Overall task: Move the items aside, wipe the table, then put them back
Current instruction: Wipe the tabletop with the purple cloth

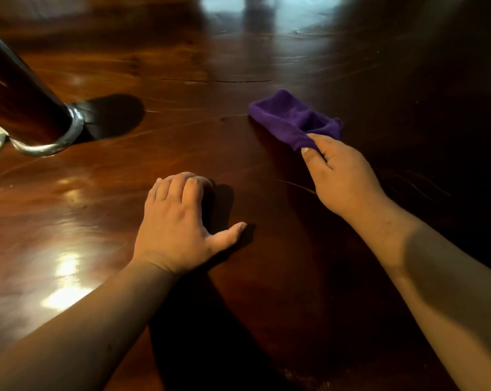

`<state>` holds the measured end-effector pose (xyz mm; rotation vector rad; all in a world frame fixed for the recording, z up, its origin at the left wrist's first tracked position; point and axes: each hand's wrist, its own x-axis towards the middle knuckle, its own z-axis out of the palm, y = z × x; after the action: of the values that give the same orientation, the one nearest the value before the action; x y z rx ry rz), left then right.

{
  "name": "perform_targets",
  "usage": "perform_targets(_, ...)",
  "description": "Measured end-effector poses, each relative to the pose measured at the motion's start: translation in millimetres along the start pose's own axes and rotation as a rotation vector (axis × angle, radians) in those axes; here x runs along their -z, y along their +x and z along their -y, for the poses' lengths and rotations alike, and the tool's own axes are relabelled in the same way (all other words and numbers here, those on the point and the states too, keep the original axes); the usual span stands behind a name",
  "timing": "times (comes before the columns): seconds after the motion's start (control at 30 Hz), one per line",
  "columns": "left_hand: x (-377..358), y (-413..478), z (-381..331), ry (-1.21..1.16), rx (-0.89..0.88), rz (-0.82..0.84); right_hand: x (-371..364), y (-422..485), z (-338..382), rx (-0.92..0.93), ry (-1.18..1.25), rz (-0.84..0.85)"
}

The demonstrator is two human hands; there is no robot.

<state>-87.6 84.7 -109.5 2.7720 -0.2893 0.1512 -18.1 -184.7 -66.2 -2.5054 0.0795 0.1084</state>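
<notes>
Head view, looking down on a dark, glossy wooden table point(182, 66) with bright light patches reflected along its left side and at the far edge. Purple cloth point(293, 119) lies bunched and partly folded on the table top, right of centre; its far end rests on the wood, its near corner is lifted slightly. Right hand point(340, 176) is just nearer than the cloth and touching it: thumb and forefinger pinch the cloth's near corner, remaining fingers curled behind and mostly hidden. Right forearm runs from the hand toward the lower right corner of the view. Left hand point(179, 221) sits on the table left of the cloth and nearer the viewer, well apart from it; palm down, fingers curled under so the knuckles point away, thumb stuck out toward the cloth side. It holds nothing. Whether the fingertips press on the wood cannot be told, as they are tucked out of sight. Far left of the cloth stands a dark cup point(27, 100) with a shiny metal base rim, appearing strongly tilted by the wide lens, casting a round shadow toward the cloth. A pale object sits at the left edge beside the cup, too cropped to identify.
</notes>
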Motion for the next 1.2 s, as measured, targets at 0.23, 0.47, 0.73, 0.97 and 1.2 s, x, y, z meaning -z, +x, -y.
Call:
perform_targets(0.23, 12, -7, 2, -0.175, 0.062, 0.007, -1, -28, 20, 0.039, 0.026, 0.075)
perform_targets(0.47, 40, -31, 8, -0.162, 0.001, 0.009, -22, -51, 51, 0.116, 0.056, 0.114)
perform_targets(0.73, 91, -83, 39, -0.205, -0.023, -0.013, -75, -99, 114, 0.239, 0.108, 0.330)
perform_targets(0.97, 139, -150, 83, -0.200, 0.078, 0.000, -126, -165, 184, 0.360, 0.125, 0.483)
perform_targets(1.2, 171, -217, 113, -0.153, 0.096, 0.158, -171, -241, 219, 0.549, -0.033, 0.794)
